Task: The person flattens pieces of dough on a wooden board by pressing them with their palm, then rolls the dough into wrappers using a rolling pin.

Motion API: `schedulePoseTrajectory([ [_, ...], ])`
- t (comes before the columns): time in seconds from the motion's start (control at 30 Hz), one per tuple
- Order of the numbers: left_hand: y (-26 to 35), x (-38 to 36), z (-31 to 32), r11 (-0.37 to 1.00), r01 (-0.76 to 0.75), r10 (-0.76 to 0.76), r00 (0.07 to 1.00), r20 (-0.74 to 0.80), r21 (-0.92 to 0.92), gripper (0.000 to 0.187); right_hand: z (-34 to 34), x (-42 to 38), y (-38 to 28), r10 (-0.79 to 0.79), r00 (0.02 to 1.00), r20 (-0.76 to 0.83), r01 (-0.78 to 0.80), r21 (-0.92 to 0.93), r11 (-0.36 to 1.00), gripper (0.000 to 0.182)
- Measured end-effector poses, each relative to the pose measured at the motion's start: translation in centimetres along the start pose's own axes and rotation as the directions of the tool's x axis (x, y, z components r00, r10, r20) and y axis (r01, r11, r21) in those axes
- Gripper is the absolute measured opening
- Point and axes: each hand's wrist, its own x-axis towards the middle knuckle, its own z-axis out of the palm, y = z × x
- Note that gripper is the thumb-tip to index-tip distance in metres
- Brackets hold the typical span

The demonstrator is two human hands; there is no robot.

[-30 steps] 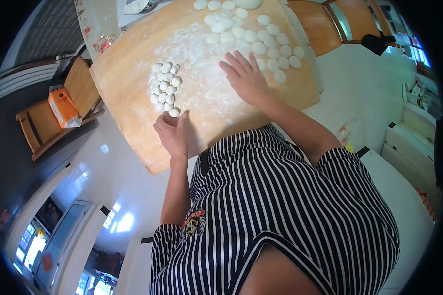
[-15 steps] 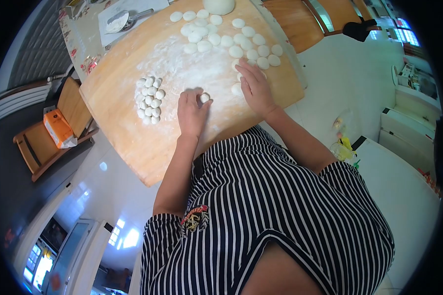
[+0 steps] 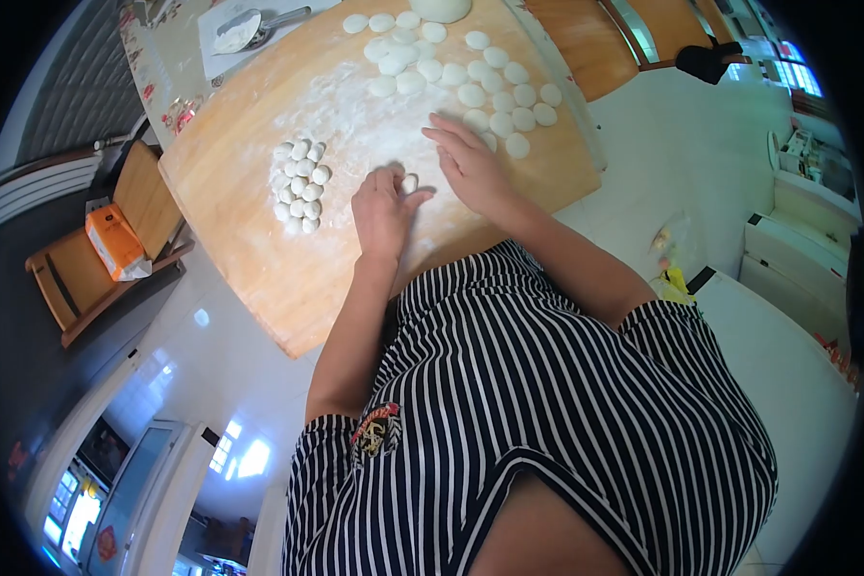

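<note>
Since half a second earlier the right hand had slid beside the left hand, whose fingers pinched a dough piece above the floured board, while the right fingers lay spread flat, ready to press.

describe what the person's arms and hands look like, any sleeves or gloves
Both the left hand and the right hand are bare: no gloves, and no rings or watch that can be made out. The forearms are uncovered too. Short sleeves of a dark, white-striped top end above the elbows.
</note>
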Motion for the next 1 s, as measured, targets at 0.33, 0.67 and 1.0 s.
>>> schedulePoseTrajectory([
  [0.33,-4.1,-6.6,-4.7,0.944,0.316,-0.312,0.949,-0.052,0.097,0.052,7.2,3.0,-4.0,-0.127,0.965,0.230,0.217,-0.422,0.880,0.059],
  [0.67,-3.9,-4.9,-5.3,0.913,0.401,-0.406,0.911,0.070,0.072,0.046,7.8,2.5,-2.0,-0.204,0.928,0.311,0.321,-0.392,0.862,0.065],
  [1.0,-4.3,-5.1,-5.7,0.941,0.337,-0.339,0.938,0.069,0.042,0.045,8.1,2.6,-2.1,-0.197,0.932,0.304,0.311,-0.395,0.864,0.065],
])
